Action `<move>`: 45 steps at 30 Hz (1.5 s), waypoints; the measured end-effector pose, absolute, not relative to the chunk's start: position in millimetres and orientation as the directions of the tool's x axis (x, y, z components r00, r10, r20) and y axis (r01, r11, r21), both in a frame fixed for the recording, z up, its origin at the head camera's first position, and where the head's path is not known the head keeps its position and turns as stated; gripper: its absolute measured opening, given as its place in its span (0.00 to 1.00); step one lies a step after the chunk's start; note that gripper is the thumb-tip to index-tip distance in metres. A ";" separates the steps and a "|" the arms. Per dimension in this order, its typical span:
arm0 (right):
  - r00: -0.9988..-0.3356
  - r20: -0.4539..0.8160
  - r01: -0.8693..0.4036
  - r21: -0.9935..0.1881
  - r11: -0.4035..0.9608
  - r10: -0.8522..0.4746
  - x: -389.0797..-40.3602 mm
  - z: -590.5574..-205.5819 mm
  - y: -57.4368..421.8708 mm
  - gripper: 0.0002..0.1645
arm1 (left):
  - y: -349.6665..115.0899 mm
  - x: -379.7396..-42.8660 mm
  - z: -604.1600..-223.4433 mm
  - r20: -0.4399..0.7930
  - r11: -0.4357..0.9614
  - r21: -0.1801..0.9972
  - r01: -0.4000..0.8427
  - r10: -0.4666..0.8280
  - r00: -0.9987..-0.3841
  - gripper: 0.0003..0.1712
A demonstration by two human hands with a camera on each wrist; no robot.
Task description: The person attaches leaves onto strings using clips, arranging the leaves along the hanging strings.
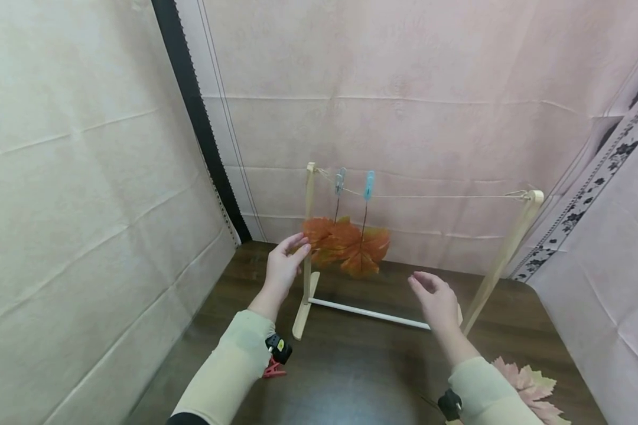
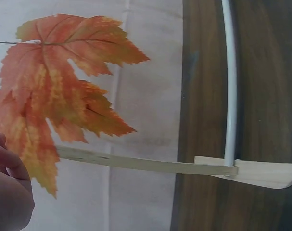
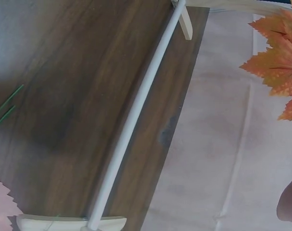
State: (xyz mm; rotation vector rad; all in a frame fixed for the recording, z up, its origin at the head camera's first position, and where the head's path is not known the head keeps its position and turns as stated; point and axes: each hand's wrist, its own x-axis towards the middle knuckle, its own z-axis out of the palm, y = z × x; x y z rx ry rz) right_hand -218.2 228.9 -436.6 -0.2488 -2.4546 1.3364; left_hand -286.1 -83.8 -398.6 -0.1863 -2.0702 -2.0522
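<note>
Two orange maple leaves hang by dark stems from a string [image 1: 436, 196]. A grey-blue clothespin [image 1: 339, 182] holds the left leaf [image 1: 321, 233], and a bright blue clothespin [image 1: 369, 185] the right leaf [image 1: 364, 254]. My left hand [image 1: 284, 262] is at the left leaf's outer edge, beside the rack's left post, thumb and forefinger slightly apart. In the left wrist view its fingers [image 2: 8, 161] overlap the lower leaf. To the right of the leaves my right hand [image 1: 437, 301] hovers in front of the rack, fingers loosely bent, holding nothing.
The wooden rack has a left post [image 1: 308, 260], a right post [image 1: 502, 260] and a white lower bar [image 1: 369, 313]. A red clothespin [image 1: 274, 369] lies beside my left sleeve. Pink leaves [image 1: 534, 392] lie by my right forearm on the dark table [image 1: 345, 366]. Cloth walls surround it.
</note>
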 end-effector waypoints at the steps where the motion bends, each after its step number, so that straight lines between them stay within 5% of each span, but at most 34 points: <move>1: -0.930 0.203 -0.002 -0.838 0.546 0.308 -217.1 -437.1 229.0 0.32 | -84.5 -285.6 -401.0 0.240 0.014 0.971 0.239 -0.061 -0.969 0.22; 24: -0.971 0.123 -0.005 -0.866 0.501 0.205 -190.1 -478.2 239.9 0.27 | -101.5 -272.4 -464.4 0.146 0.060 0.988 0.142 -0.078 -0.986 0.21; 45: -0.979 0.130 -0.008 -0.789 0.614 0.154 -168.8 -515.8 260.2 0.25 | -141.3 -263.1 -521.3 0.063 0.316 0.948 0.018 -0.133 -0.989 0.25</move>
